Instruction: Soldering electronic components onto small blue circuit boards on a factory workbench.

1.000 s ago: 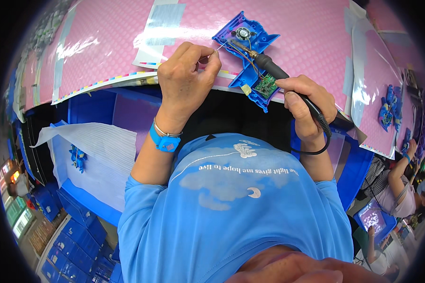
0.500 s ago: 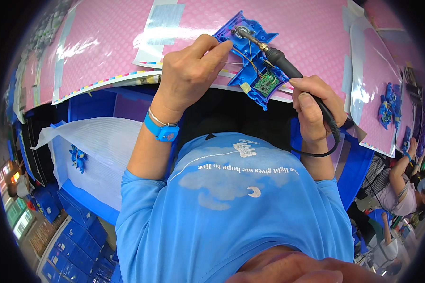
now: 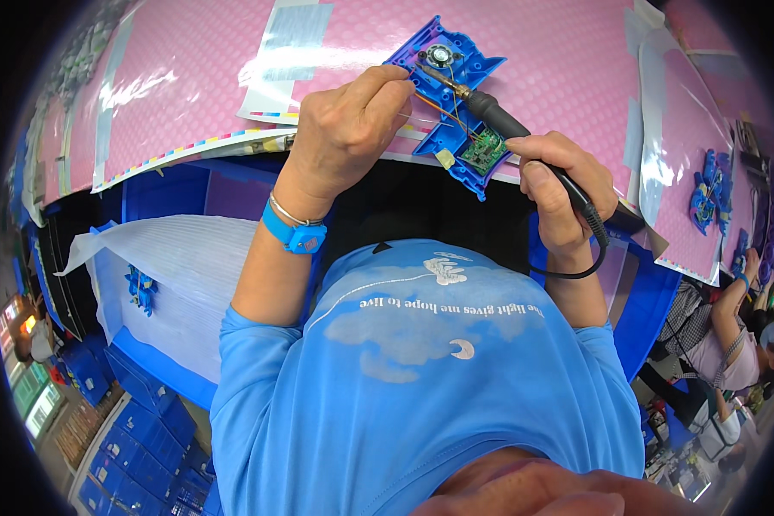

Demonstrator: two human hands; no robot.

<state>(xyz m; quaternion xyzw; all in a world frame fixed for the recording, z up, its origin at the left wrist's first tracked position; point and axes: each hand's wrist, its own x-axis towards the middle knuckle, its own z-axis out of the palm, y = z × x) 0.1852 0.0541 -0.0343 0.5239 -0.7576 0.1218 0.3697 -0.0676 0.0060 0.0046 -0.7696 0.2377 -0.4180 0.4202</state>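
Vivid blue against patterned pink.
Pink with a pale repeating pattern on the tabletop [image 3: 568, 73]; vivid blue on the casing [image 3: 476, 70], green on the board [image 3: 484, 153], black and silver on the speaker [image 3: 440, 56], orange and yellow along the wires [image 3: 439, 107]; black and brassy on the iron [image 3: 496, 116]; lighter blue with pale cloud and moon prints on the shirt [image 3: 507, 404]; finely lined white on the sheet [image 3: 176, 249].

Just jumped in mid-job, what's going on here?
A person's right hand holds a black-handled soldering iron, its metal tip over an open blue plastic shell, near a round black-and-silver speaker; contact is unclear. The left hand is at the shell's left edge, its grip hard to see. Thin orange wires run toward a green circuit board in the shell.
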